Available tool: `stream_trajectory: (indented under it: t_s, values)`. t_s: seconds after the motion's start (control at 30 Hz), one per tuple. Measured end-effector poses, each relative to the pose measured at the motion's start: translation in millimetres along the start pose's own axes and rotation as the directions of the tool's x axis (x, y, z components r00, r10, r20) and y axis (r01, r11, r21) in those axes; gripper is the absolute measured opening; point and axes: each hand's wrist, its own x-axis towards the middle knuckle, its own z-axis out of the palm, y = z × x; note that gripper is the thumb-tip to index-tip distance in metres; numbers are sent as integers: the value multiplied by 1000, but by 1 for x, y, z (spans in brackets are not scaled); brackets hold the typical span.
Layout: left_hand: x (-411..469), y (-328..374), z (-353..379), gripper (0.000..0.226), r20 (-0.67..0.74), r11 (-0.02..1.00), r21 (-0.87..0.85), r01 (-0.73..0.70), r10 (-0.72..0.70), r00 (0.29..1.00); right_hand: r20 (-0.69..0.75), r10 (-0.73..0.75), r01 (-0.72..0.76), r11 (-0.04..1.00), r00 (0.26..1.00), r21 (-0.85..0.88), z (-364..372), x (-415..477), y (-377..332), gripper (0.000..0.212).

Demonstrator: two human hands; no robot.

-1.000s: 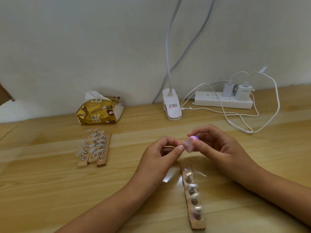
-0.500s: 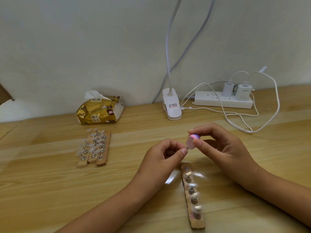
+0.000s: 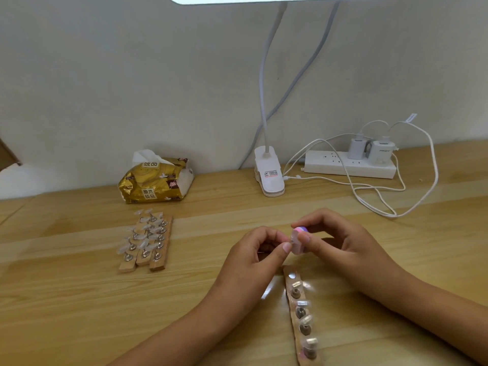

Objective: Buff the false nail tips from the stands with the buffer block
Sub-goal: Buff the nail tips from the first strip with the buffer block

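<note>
From the head camera I see both hands raised just above the table (image 3: 79, 299), meeting near the middle of the picture. My right hand (image 3: 340, 239) has its fingers curled round the buffer block (image 3: 298, 240), a small pink and purple piece pinched between thumb and fingertips. My left hand (image 3: 253, 257) is curled too, thumb and forefinger pinching a clear nail tip (image 3: 293, 236) against the side of the block; the tip is small and I can barely make it out.

Just below the hands lies a wooden stand (image 3: 288, 281), a narrow strip running toward me, with four metal posts carrying clear tips. Well to the left three more stands (image 3: 126, 268) lie side by side, touching, their posts also topped with tips.

Along the wall stand a gold tissue pack (image 3: 155, 180), a white lamp clip (image 3: 269, 175) and a power strip (image 3: 348, 167) with two chargers plugged in and white cables looping over the table.
</note>
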Motion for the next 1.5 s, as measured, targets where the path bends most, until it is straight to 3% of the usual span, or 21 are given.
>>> stream_trajectory:
  t_s: [0.37, 1.23, 1.5]
  values:
    - [1, -3, 1, 8, -37, 1000, -22, -4, 3, 999, -11, 39, -39, 999, 999, -4, -1, -1, -6, 18]
    - [-1, 2, 0, 6, -12, 1000, -16, 16, -17, 1000, -59, -32, 32, 999, 998, -6, -1, -1, -3, 23]
    - [0, 0, 0, 5, -15, 1000, -20, 13, -13, 1000, -2, 18, -18, 1000, 1000, -1, -1, 0, -3, 24]
